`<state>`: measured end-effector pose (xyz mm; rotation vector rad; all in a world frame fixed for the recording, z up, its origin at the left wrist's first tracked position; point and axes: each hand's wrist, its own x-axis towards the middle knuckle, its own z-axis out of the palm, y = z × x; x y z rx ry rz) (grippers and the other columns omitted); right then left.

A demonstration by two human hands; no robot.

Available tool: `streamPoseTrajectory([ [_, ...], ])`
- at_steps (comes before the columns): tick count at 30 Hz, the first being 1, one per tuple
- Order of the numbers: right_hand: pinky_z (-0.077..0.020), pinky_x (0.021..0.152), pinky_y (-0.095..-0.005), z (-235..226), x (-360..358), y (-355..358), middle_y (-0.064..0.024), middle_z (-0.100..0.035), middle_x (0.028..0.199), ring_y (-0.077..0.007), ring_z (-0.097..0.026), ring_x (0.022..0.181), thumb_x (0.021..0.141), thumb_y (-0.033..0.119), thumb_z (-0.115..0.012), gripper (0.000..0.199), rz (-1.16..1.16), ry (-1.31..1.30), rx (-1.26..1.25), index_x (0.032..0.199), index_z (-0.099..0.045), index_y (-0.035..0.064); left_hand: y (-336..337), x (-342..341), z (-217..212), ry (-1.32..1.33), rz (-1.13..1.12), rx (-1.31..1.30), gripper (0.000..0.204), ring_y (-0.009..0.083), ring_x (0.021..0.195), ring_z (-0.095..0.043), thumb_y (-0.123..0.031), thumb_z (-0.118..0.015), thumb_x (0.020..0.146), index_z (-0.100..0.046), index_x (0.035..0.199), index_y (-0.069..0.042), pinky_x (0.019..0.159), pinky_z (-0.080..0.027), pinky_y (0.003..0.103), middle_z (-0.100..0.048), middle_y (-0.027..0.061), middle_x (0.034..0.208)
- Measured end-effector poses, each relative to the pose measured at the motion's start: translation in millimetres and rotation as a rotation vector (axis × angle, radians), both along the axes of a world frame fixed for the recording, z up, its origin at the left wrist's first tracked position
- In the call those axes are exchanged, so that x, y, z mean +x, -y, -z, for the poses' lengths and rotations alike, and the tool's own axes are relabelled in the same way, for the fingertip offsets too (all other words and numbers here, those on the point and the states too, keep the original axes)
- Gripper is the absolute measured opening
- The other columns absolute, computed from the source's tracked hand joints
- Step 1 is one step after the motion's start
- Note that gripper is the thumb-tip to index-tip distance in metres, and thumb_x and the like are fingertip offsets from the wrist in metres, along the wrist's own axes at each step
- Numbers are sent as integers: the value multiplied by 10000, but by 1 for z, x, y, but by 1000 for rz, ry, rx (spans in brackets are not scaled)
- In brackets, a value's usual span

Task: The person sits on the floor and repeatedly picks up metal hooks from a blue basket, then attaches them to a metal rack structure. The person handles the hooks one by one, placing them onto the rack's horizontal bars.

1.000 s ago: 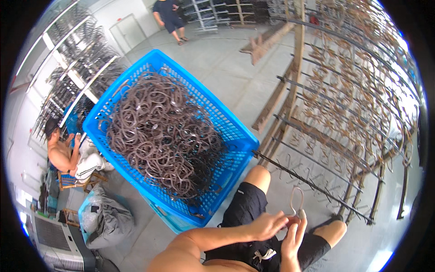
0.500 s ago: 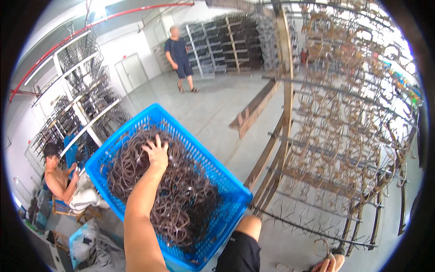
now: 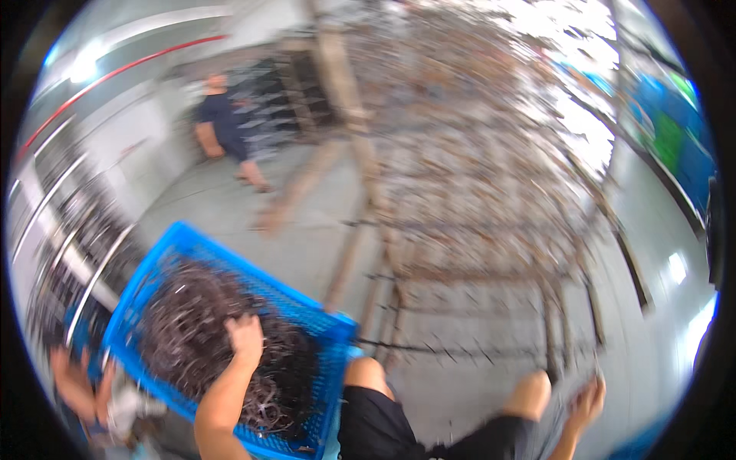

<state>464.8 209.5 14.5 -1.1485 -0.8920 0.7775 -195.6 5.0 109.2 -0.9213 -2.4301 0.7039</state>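
Observation:
A blue perforated plastic basket stands at the left, heaped with dark brown curved bands. My left hand is over the heap, its fingers bent down and smeared by motion. Whether they grip a band does not show. Low at the right, beyond my knee, my right hand has its fingers closed. A thin piece sticks up from them, blurred now; half a second ago it showed as a thin curved band.
A tall rack hung with rows of brown bands fills the middle, its pegged lower bar ahead of my knees. One person stands at the back left. Another person sits beyond the basket. Blue and green containers stand far right.
The view has swung right, so the basket and rack appear farther left. My left hand's fingers, spread before, are now bent toward the bands. My right hand has risen into fuller view.

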Motion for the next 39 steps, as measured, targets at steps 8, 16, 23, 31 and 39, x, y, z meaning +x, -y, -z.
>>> streamPoseTrajectory([
  [8,-323,370,-191,-3,-19,-84,13,-454,607,-54,-422,451,938,175,-482,184,48,-253,73,1069,-554,67,36,104,154,889,-383,728,192,360,857,-569,-106,-533,754,-525,887,33,771,-431,423,-599,205,893],
  [16,-253,341,-212,18,-19,-118,25,-411,534,-64,-334,375,920,183,-514,148,33,-518,-49,957,-562,48,36,123,142,764,-370,891,231,299,711,-483,-143,-572,759,-404,775,14,696,-395,400,-431,138,738],
  [23,-234,335,-211,6,-24,-121,31,-423,509,-59,-348,366,896,168,-543,168,-126,-465,-179,961,-602,25,59,64,188,303,-93,590,233,370,1021,-491,-158,-563,777,-490,917,14,842,-399,433,-498,220,1060],
  [31,-229,348,-201,1,-25,-122,50,-400,524,-43,-321,387,896,171,-550,175,-148,-408,-183,974,-610,26,18,46,199,999,-578,772,316,294,905,-538,-75,-506,785,-475,1086,15,807,-414,408,-532,158,963],
  [39,-266,356,-194,4,-44,-113,64,-451,539,-17,-348,404,888,167,-566,231,-117,-83,-171,1048,-626,12,8,91,152,1216,-496,891,50,125,497,-428,-68,-504,837,-475,865,-38,437,-334,264,-469,40,641],
])
